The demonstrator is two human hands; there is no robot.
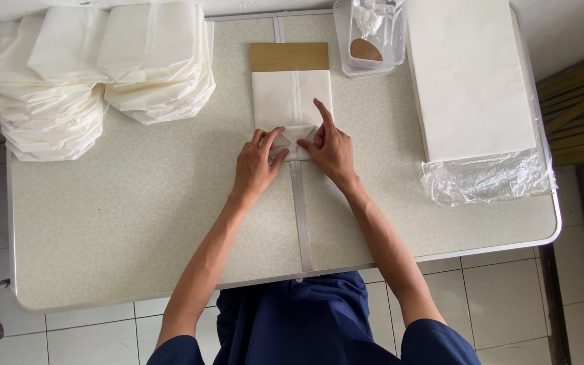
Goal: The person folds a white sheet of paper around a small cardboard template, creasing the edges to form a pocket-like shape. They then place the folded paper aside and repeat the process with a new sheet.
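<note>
Both hands, left (257, 164) and right (331, 150), fingers spread, gripping nothing, pressing one white paper bag's (290, 101) folded near end; two finished stacks (96, 67) far left.

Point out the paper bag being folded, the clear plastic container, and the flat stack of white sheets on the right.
Paper bag (290, 100), head view, on its flat white middle panel.
Clear plastic container (370, 40), head view, on its front wall.
Stack of white sheets (469, 74), head view, on the bare top sheet.
</note>
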